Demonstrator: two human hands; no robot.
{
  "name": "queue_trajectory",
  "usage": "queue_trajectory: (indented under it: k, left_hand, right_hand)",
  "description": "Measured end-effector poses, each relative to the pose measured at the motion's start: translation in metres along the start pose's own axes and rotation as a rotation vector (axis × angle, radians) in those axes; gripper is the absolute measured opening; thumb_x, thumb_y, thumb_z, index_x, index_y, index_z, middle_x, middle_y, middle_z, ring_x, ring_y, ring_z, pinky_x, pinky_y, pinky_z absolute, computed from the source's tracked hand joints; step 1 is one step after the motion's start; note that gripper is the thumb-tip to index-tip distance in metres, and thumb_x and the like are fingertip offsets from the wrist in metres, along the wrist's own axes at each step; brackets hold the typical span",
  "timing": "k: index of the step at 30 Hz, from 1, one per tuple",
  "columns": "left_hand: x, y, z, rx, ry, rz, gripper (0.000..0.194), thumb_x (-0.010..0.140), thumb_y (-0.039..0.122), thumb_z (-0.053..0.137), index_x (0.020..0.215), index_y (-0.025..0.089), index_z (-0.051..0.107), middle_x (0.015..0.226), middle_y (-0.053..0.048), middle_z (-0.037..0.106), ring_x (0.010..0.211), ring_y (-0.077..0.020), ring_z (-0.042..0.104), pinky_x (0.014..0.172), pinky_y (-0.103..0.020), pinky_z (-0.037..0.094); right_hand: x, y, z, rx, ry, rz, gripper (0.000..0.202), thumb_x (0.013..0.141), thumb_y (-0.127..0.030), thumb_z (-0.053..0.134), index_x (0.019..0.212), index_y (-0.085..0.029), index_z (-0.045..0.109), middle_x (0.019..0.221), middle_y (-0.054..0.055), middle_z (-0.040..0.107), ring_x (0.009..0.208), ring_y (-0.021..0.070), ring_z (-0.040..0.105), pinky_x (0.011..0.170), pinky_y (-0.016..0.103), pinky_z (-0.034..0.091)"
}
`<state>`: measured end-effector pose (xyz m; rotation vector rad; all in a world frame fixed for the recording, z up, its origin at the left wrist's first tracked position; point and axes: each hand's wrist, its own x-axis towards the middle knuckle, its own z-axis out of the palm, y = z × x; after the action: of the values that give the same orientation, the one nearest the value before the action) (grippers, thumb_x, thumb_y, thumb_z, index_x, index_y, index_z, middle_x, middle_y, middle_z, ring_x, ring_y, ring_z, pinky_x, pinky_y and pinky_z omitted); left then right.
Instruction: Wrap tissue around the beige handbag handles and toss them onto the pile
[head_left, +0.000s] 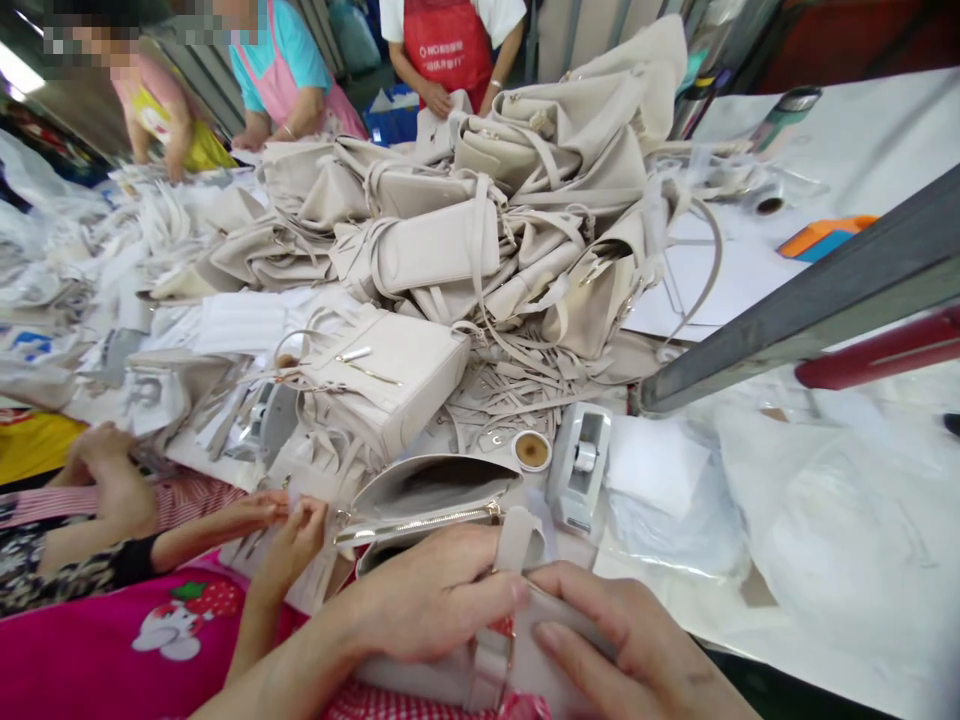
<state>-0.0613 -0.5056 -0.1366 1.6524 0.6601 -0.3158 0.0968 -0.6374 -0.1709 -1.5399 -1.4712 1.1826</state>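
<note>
A cream handbag point(390, 672) lies before me with its mouth open, a gold zipper point(420, 524) running across the opening. My left hand point(435, 595) rests over its near side, thumb and fingers closed about a short strap point(516, 540) that loops up beside them. Below that hand the strap passes through a gold-coloured buckle point(511, 640), partly covered by my fingers. On the right, my right hand point(626, 635) pinches the bag's front panel between thumb and fingers, close to the left thumb. The exact edge under those fingertips is hidden.
Cream handbags point(439, 245) are heaped across the table. A tape dispenser point(581, 465) and a small round tub point(532, 450) stand beyond my bag. A grey metal post point(810, 290) slants in from the right. At left, a co-worker's hands point(300, 525) work close by.
</note>
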Motion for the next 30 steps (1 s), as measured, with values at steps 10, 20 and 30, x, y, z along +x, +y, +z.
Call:
queue_trajectory:
  k: [10,20,30]
  left_hand:
    - [-0.016,0.024,0.008,0.580,0.329,-0.128,0.011,0.082,0.024,0.054,0.093,0.020,0.054,0.102,-0.006,0.057,0.100,-0.0257,0.046,0.097,-0.045,0.034]
    - [0.008,0.026,-0.001,0.620,0.159,-0.137,0.036,0.082,0.053,0.067,0.082,0.019,0.057,0.082,0.000,0.056,0.081,-0.0210,0.048,0.077,-0.034,0.037]
    - [0.010,0.042,0.002,1.123,0.343,-0.232,0.025,0.083,0.042,0.071,0.091,0.020,0.062,0.104,-0.010,0.058,0.103,-0.0327,0.050,0.083,-0.045,0.042]
  right_hand:
    - [0.013,-0.003,-0.001,-0.112,0.049,-0.009,0.016,0.084,-0.011,0.054,0.079,-0.025,0.061,0.069,-0.003,0.070,0.063,0.0169,0.069,0.058,0.024,0.054]
    - [-0.001,0.007,-0.005,-0.115,0.076,-0.170,0.040,0.083,-0.006,0.051,0.114,-0.027,0.062,0.102,0.002,0.077,0.087,0.0187,0.075,0.076,0.026,0.060]
    - [0.012,0.013,0.012,-0.222,0.239,-0.179,0.039,0.080,-0.006,0.043,0.111,-0.019,0.063,0.092,0.006,0.077,0.079,0.0212,0.074,0.070,0.031,0.061]
